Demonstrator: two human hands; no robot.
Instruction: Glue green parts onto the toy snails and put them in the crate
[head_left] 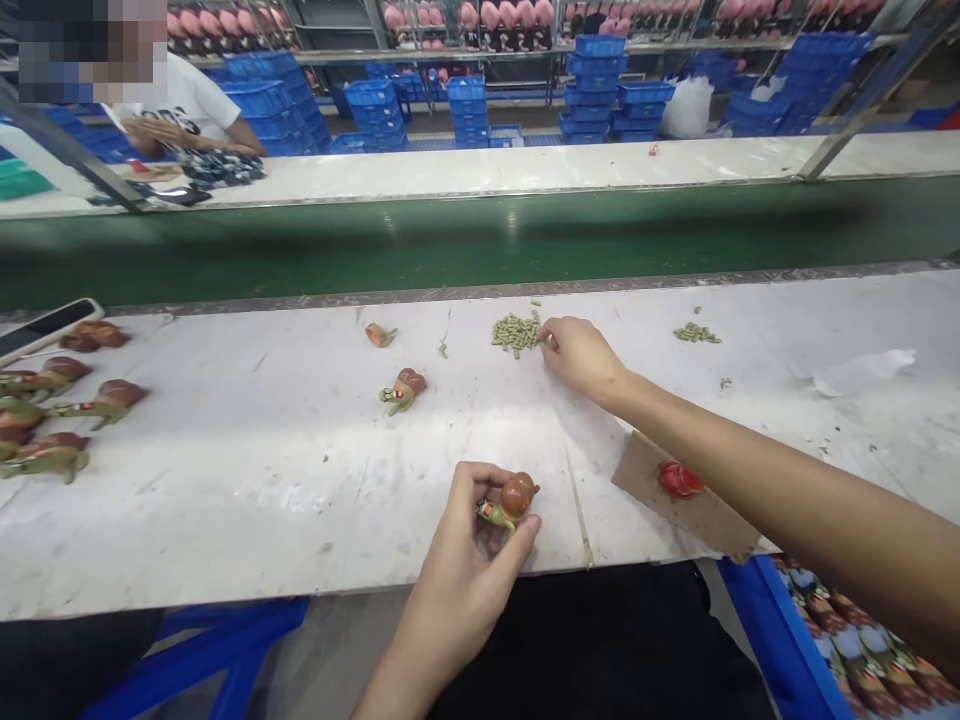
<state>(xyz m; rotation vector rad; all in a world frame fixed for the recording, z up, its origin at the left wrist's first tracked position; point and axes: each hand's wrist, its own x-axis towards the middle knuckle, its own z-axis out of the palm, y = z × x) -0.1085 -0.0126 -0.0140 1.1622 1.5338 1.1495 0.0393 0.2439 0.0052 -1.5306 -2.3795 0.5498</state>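
Observation:
My left hand [469, 555] is closed around a small snail toy [510, 500] with a brown shell and green body, held just above the white table's [262, 480] near edge. My right hand [577, 355] reaches across the table, fingertips pinched at the right edge of a pile of small green pieces [516, 332]. Whether a piece sits between the fingers is too small to tell. Another snail toy [403, 390] lies on the table between the pile and my left hand.
Several finished snails [67, 410] lie at the left edge beside a phone [45, 325]. A second green pile [696, 333], a small orange part [380, 335], cardboard [690, 500] with a red blob [679, 480]. A green conveyor belt [480, 235] runs beyond; a co-worker [180, 110] sits opposite. Blue bin of toys [862, 650] at lower right.

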